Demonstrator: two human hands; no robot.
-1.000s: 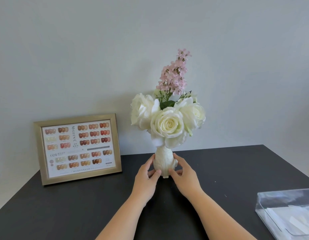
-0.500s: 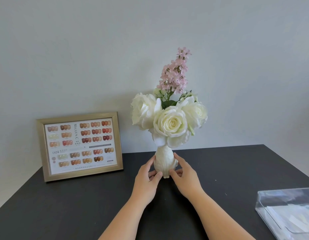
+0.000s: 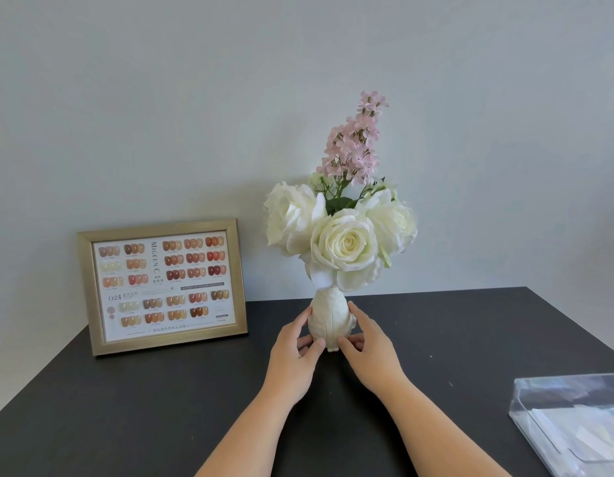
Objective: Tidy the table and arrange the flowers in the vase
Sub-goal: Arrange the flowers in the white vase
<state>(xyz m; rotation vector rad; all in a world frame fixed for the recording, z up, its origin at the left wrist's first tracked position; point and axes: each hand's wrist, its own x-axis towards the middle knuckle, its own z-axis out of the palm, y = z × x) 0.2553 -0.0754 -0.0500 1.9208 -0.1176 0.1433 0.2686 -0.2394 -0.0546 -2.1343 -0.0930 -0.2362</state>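
Observation:
A small cream ceramic vase [image 3: 328, 320] stands upright near the back of the black table [image 3: 161, 407]. It holds three white roses [image 3: 345, 247] and a tall pink flower spray [image 3: 355, 146] with green leaves. My left hand [image 3: 293, 351] cups the vase's left side and my right hand [image 3: 369, 349] cups its right side, thumbs meeting at its foot. Both hands grip the vase low down.
A gold-framed nail colour chart [image 3: 164, 287] leans against the wall at the back left. A clear plastic box [image 3: 574, 418] with white papers inside lies at the table's right front edge. The pale wall [image 3: 195, 98] runs close behind the vase.
The vase, flowers and hands hold nearly the same place; the view has shifted slightly, so the frame sits a little further right than before.

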